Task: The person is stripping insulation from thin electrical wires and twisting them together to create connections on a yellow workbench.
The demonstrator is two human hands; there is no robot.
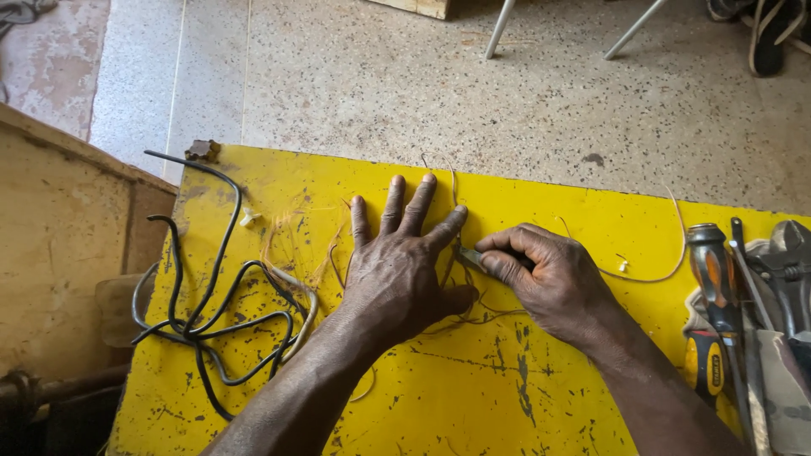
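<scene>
Right hand (549,279) pinched on small blade (470,258), left hand (397,270) spread flat over thin wires (473,319), frame centre, yellow board (473,397).

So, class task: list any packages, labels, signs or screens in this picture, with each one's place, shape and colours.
Label on a screwdriver handle: lower right of the yellow board, small dark strip of print on yellow.
No packages, signs or screens in view.

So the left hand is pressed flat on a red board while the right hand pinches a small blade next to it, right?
Not quite: the board is yellow, not red, as the head view shows. The rest holds: the left hand lies flat on it, fingers spread, and the right hand pinches a small blade beside it.
</scene>
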